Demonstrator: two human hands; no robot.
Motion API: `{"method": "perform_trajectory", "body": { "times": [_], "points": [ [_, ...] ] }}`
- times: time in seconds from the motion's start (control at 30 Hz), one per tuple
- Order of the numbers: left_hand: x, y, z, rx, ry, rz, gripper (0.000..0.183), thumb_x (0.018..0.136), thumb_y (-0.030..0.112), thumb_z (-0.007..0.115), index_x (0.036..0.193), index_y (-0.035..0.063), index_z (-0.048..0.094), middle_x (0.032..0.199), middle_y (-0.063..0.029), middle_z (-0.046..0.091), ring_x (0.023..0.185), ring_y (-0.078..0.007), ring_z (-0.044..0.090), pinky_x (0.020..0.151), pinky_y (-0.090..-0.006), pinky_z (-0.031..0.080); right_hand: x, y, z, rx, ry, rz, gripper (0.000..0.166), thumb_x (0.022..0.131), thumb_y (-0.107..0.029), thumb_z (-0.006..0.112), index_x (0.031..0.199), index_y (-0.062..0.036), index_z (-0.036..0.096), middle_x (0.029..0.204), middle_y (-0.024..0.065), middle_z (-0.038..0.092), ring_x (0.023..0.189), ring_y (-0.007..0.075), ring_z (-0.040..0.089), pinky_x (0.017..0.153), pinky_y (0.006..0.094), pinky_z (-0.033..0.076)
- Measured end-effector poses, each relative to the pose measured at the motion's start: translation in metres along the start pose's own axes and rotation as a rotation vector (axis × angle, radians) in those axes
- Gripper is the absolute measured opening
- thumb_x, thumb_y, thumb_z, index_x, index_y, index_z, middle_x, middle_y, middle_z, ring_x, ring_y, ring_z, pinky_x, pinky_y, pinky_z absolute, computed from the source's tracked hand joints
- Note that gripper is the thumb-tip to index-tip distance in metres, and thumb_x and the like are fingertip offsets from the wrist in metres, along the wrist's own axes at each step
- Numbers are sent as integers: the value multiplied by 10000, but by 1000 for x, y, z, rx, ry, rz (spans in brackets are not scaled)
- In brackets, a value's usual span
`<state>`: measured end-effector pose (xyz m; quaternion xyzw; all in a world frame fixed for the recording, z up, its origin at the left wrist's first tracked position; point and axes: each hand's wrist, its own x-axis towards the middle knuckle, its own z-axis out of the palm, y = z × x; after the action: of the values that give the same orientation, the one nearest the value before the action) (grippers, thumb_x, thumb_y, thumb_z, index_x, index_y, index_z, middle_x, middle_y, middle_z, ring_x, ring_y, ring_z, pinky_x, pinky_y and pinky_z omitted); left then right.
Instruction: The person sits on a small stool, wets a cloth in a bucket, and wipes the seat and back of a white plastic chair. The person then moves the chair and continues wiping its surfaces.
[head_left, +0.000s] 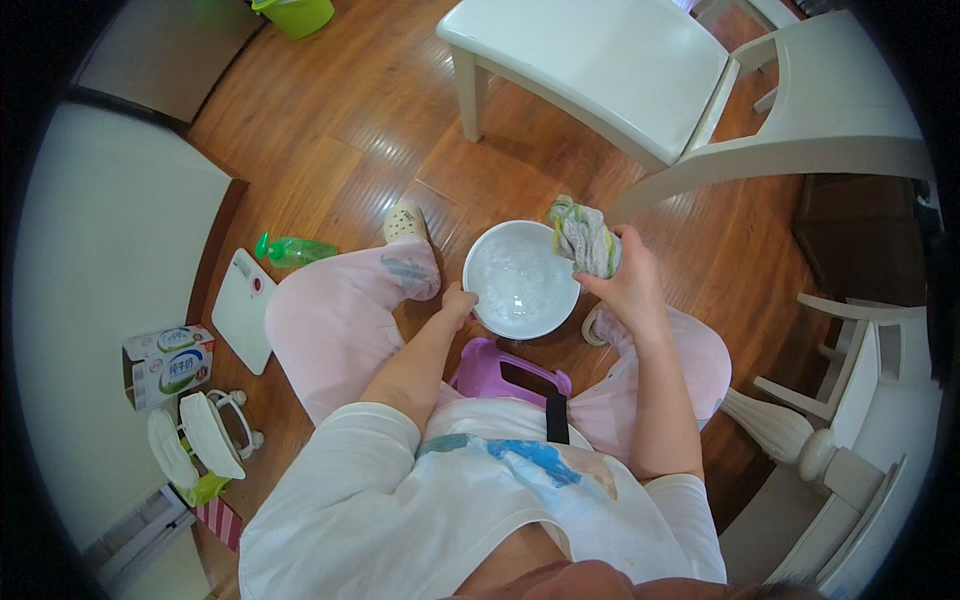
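A round white basin (523, 279) of sudsy water is between my knees, close above the wooden floor. My left hand (458, 302) grips its rim on the left side. In my right hand (628, 279) is a bunched grey cloth (587, 236) with green and yellow edging. The cloth is raised at the basin's right rim and partly overlaps it. Whether water drips from it I cannot tell. Just below the basin a purple plastic stool (495, 371) shows between my legs, its rear part hidden by my clothes.
A white chair (592, 67) stands beyond the basin. To my left are a green pump bottle (296, 252) lying on its side, a white bathroom scale (244, 311), a milk carton box (171, 364) and a small white wheeled item (210, 435). A lime-green bucket (300, 16) is at the far left.
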<state>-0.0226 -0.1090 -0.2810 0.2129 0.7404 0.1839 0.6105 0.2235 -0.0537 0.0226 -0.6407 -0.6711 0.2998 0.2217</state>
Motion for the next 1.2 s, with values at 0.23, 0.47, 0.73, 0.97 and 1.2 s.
{"method": "perform_trajectory", "body": {
  "times": [0.23, 0.47, 0.73, 0.97, 1.2],
  "points": [
    [-37, 25, 12, -3, 77, 66, 353, 639, -12, 556, 990, -18, 518, 929, -178, 572, 788, -305, 590, 598, -413, 509, -2, 9, 2, -13, 25, 29, 565, 530, -157, 781, 992, -12, 489, 863, 193, 594, 824, 340, 579, 704, 383, 458],
    [-69, 53, 4, -211, 98, 51, 331, 625, -28, 546, 954, -25, 510, 897, -178, 568, 767, -321, 599, 561, -440, 520, -5, 15, -2, -17, 89, -13, 578, 527, -165, 788, 1000, -14, 493, 877, 182, 597, 821, 322, 587, 701, 379, 463],
    [-77, 82, -41, -663, 39, 144, 370, 638, -35, 535, 999, 2, 463, 895, -165, 540, 713, -295, 578, 462, -381, 494, -9, 8, -3, 39, 96, -65, 523, 537, -110, 788, 953, 19, 499, 861, 169, 592, 796, 282, 583, 713, 346, 459],
    [-91, 138, -113, -713, 24, 168, 352, 707, 6, 496, 1047, -45, 421, 949, -196, 551, 748, -289, 598, 576, -397, 515, -8, 9, 2, 4, 101, -124, 560, 532, -171, 786, 979, 1, 498, 865, 192, 594, 814, 328, 587, 687, 373, 466],
    [-119, 194, -200, -1030, -4, 234, 375, 722, -26, 465, 1084, -84, 386, 1113, -239, 480, 978, -343, 540, 803, -454, 497, -7, 3, 5, 33, 48, -139, 539, 543, -157, 785, 971, 0, 498, 852, 195, 595, 805, 336, 587, 684, 373, 467]
  ]
}}
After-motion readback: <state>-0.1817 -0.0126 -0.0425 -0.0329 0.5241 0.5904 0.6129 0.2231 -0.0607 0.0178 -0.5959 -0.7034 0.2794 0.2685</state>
